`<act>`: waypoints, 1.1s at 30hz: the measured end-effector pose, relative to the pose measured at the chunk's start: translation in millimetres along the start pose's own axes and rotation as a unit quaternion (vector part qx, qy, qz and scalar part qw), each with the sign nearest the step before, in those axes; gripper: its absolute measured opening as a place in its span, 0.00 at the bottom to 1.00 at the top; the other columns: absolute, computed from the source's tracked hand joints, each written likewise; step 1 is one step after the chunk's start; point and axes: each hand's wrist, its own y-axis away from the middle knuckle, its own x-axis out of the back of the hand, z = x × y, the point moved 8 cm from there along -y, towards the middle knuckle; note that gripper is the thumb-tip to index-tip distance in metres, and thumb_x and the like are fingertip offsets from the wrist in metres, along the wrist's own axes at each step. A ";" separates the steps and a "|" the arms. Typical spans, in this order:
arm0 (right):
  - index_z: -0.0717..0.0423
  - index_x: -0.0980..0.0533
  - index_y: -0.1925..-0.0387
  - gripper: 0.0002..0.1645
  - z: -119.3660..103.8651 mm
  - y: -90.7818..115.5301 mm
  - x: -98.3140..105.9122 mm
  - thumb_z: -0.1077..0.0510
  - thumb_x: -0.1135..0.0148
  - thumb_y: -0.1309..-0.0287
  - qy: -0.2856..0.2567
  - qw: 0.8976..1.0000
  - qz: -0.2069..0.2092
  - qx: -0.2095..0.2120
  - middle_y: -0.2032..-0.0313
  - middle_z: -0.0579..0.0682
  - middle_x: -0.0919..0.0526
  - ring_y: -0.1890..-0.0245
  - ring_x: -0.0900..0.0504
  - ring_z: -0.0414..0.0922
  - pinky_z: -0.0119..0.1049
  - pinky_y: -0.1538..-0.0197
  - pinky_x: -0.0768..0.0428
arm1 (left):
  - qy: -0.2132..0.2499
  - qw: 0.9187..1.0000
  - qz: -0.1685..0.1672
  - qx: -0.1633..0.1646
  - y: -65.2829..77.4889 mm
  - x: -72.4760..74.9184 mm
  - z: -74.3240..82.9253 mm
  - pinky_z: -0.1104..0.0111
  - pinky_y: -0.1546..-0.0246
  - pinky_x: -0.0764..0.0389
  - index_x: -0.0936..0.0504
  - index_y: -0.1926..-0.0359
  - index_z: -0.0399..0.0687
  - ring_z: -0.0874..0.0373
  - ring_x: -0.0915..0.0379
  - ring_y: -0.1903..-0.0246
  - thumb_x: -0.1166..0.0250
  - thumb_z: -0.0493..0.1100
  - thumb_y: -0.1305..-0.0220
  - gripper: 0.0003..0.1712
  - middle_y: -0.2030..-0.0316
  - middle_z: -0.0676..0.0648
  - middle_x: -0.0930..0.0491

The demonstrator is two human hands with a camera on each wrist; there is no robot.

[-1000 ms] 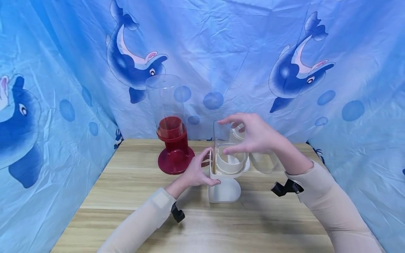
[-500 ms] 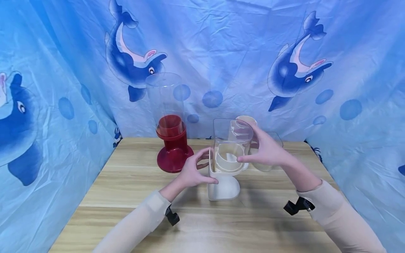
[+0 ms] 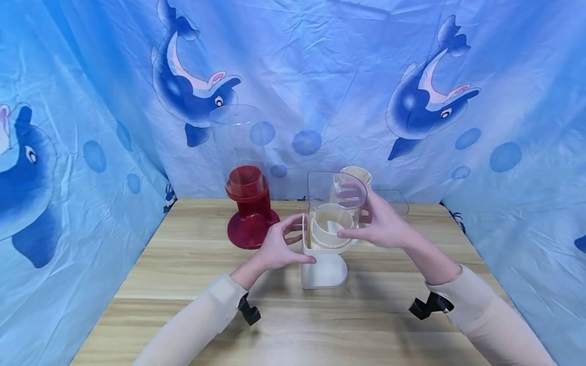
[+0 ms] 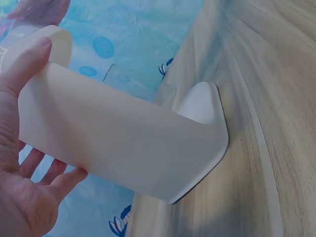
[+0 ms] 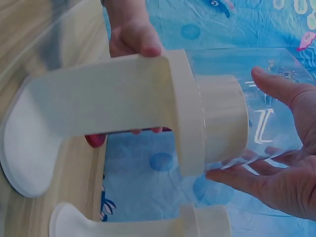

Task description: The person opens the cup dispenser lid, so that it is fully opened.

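A cream stand [image 3: 324,272] with a flat foot and a ring-shaped holder stands upright on the table. My left hand [image 3: 279,246] grips its back panel [image 4: 108,133] near the top, thumb over one edge and fingers under the other in the left wrist view. Above the stand's inner collar [image 5: 224,118] rises a clear plastic container [image 3: 336,190] with a rounded front, its lower end around that collar. My right hand [image 3: 384,221] holds the container from the right side, thumb and fingers spread round its wall. In the right wrist view, the right hand [image 5: 291,182] shows close beyond the collar.
A red stand [image 3: 254,229] carrying a clear cylinder [image 3: 235,137] is at the left. Behind the worked stand is a second cream stand [image 3: 359,174]. Another clear container [image 3: 396,201] sits to the back right. A blue dolphin-print curtain [image 3: 293,76] encloses the wooden table [image 3: 293,325].
My right hand has moved from over the front of the clear container round to its right side. The left hand and the stand have kept nearly the same place.
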 end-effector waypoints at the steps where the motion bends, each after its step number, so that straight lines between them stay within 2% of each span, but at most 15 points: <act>1: 0.51 0.40 0.22 0.60 -0.2 0.5 -0.5 0.64 0.15 0.52 0.001 1.000 0.002 0.002 0.29 0.62 0.25 0.32 0.20 0.64 0.58 0.37 0.15 | -0.004 1.000 0.000 -0.001 0.7 0.3 0.5 0.58 0.37 0.15 0.27 0.27 0.55 0.46 0.20 0.34 0.10 0.39 0.59 0.57 0.34 0.44 0.20; 7: 0.48 0.41 0.21 0.64 4.0 0.3 -1.8 0.64 0.13 0.56 0.004 1.000 0.024 0.004 0.29 0.59 0.24 0.32 0.20 0.61 0.58 0.36 0.15 | -0.020 1.000 -0.010 -0.006 -0.9 1.0 0.7 0.58 0.38 0.14 0.28 0.27 0.55 0.45 0.19 0.37 0.10 0.39 0.59 0.57 0.36 0.44 0.20; 10: 0.46 0.44 0.20 0.69 6.0 -0.6 -5.0 0.64 0.11 0.59 -0.008 0.999 0.029 0.022 0.28 0.61 0.27 0.31 0.22 0.64 0.58 0.35 0.15 | -0.030 0.999 -0.018 -0.009 -2.3 -0.1 -0.8 0.58 0.39 0.13 0.29 0.26 0.52 0.43 0.18 0.38 0.11 0.38 0.59 0.58 0.37 0.43 0.20; 13: 0.45 0.46 0.19 0.71 6.7 -2.6 -6.5 0.67 0.12 0.58 -0.036 0.998 0.034 0.048 0.29 0.64 0.26 0.32 0.21 0.67 0.52 0.37 0.13 | -0.032 0.999 -0.018 -0.014 -3.4 -0.8 -0.5 0.58 0.40 0.13 0.29 0.24 0.48 0.40 0.18 0.39 0.13 0.36 0.60 0.59 0.37 0.39 0.20; 18: 0.47 0.42 0.19 0.67 10.1 -6.3 -2.7 0.71 0.16 0.57 -0.074 0.994 0.051 0.062 0.32 0.67 0.22 0.36 0.17 0.65 0.40 0.49 0.09 | -0.027 0.999 -0.011 -0.016 -5.4 -0.9 1.1 0.60 0.42 0.12 0.31 0.22 0.44 0.38 0.18 0.39 0.13 0.34 0.61 0.62 0.36 0.37 0.20; 24: 0.47 0.39 0.21 0.64 12.6 -8.4 -2.0 0.72 0.18 0.58 -0.076 0.993 0.062 0.072 0.33 0.65 0.20 0.37 0.17 0.65 0.40 0.55 0.08 | -0.015 1.000 -0.006 -0.015 -3.4 -1.0 -1.0 0.57 0.41 0.13 0.32 0.22 0.41 0.38 0.21 0.36 0.14 0.32 0.62 0.63 0.34 0.37 0.22; 28: 0.48 0.41 0.20 0.64 12.8 -8.5 -2.0 0.71 0.18 0.56 -0.071 0.993 0.057 0.074 0.32 0.65 0.21 0.35 0.18 0.67 0.41 0.48 0.09 | -0.012 1.000 -0.014 -0.015 -4.0 -1.8 -1.1 0.55 0.40 0.13 0.32 0.21 0.41 0.37 0.22 0.35 0.14 0.33 0.60 0.62 0.33 0.36 0.22; 30: 0.49 0.43 0.19 0.65 11.6 -9.0 -3.1 0.70 0.18 0.56 -0.062 0.995 0.043 0.072 0.30 0.65 0.24 0.33 0.20 0.67 0.41 0.42 0.11 | -0.010 1.000 -0.019 -0.012 -4.6 -1.2 -1.2 0.55 0.39 0.13 0.32 0.21 0.42 0.36 0.22 0.35 0.13 0.33 0.60 0.62 0.33 0.37 0.22; 33: 0.51 0.44 0.19 0.65 9.0 -10.3 -5.4 0.69 0.17 0.55 -0.049 0.996 0.018 0.069 0.29 0.64 0.26 0.31 0.22 0.66 0.46 0.40 0.12 | -0.005 1.000 -0.027 -0.004 -5.0 -0.5 -2.3 0.55 0.38 0.15 0.32 0.21 0.45 0.36 0.23 0.33 0.13 0.34 0.59 0.62 0.31 0.39 0.23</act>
